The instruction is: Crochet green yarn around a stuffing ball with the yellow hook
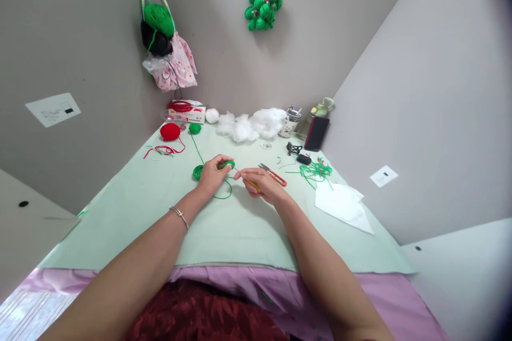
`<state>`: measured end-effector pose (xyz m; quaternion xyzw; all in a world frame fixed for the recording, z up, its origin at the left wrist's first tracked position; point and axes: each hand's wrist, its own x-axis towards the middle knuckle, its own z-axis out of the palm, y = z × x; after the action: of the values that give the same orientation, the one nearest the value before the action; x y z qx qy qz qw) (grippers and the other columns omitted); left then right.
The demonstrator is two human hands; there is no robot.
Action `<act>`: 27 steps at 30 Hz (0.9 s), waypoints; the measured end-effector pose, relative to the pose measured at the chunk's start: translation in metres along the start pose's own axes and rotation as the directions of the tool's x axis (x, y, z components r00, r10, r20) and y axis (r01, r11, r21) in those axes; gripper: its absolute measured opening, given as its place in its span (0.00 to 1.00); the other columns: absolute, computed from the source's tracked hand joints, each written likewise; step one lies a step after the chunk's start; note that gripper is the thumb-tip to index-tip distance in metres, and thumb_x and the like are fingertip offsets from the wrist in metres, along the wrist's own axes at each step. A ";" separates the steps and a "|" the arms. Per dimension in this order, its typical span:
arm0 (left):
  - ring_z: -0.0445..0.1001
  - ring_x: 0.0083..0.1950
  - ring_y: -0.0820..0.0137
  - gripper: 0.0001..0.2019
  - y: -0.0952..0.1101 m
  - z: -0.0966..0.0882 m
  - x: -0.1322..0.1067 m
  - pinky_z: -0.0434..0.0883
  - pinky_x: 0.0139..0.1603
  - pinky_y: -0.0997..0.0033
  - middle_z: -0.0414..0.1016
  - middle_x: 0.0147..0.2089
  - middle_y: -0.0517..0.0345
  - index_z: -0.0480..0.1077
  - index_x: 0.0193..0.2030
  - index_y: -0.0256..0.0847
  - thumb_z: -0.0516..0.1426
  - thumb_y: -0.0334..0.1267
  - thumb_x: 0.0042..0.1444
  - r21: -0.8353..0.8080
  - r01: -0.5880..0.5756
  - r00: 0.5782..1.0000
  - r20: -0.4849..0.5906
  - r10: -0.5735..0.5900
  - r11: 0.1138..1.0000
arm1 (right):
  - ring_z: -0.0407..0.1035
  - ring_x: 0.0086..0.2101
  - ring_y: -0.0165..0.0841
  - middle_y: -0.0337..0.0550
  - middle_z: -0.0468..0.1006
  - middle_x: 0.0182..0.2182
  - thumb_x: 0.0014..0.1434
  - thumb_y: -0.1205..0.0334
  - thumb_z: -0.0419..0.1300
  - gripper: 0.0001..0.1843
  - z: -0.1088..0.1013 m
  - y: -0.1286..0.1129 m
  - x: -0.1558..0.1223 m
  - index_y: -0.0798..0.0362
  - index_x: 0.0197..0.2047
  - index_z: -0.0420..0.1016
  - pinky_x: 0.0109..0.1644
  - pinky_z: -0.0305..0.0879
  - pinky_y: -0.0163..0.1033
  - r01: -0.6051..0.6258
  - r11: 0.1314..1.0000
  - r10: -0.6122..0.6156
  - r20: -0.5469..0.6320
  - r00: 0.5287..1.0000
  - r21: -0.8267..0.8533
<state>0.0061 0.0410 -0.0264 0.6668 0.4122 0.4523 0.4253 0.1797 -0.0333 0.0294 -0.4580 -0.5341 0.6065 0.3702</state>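
Observation:
My left hand (213, 175) is closed in a pinch on a small green crocheted piece (228, 164) above the pale green table cover (160, 213). My right hand (262, 184) is closed on a crochet hook with a yellow handle (253, 184), its tip pointing at the green piece. Green yarn (224, 192) loops on the cloth between my hands and runs back to a small green yarn ball (195, 128). Another green crocheted round (197, 172) lies just left of my left hand. A silver bangle (180, 216) sits on my left wrist.
Orange-handled snips (274, 174) lie right of my hands. Green yarn scraps (316, 170), white paper (343, 203), red yarn ball (170, 131), white stuffing (252, 123), a cup (289, 123), a bottle and a dark phone (316, 133) stand around. Green crocheted balls (264, 2) hang on the wall.

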 end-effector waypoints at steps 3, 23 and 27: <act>0.78 0.51 0.62 0.15 -0.001 0.003 0.000 0.78 0.52 0.54 0.77 0.55 0.48 0.73 0.56 0.38 0.60 0.43 0.67 -0.012 -0.015 1.000 -0.004 0.015 1.000 | 0.40 0.17 0.24 0.25 0.54 0.12 0.57 0.56 0.61 0.14 0.000 0.004 0.003 0.57 0.41 0.78 0.21 0.39 0.33 -0.008 0.999 0.009 -0.009 1.000 0.042; 0.78 0.52 0.62 0.15 -0.002 0.010 -0.006 0.78 0.52 0.53 0.77 0.55 0.49 0.73 0.55 0.38 0.60 0.43 0.67 -0.002 -0.086 0.996 -0.014 0.086 0.996 | 0.37 0.17 0.24 0.24 0.50 0.13 0.60 0.55 0.57 0.12 0.004 0.004 0.005 0.54 0.38 0.76 0.22 0.41 0.33 0.010 0.996 -0.003 -0.090 0.996 0.084; 0.78 0.50 0.62 0.16 -0.004 0.008 -0.004 0.78 0.50 0.55 0.77 0.54 0.49 0.73 0.56 0.37 0.60 0.43 0.67 -0.058 -0.029 0.999 0.027 0.031 0.998 | 0.46 0.18 0.26 0.27 0.56 0.13 0.59 0.58 0.56 0.09 0.017 0.008 0.004 0.53 0.35 0.75 0.25 0.44 0.35 0.082 0.992 -0.101 -0.200 0.975 -0.101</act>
<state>0.0123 0.0369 -0.0331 0.6668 0.3828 0.4609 0.4432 0.1628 -0.0360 0.0208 -0.5093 -0.5411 0.5134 0.4292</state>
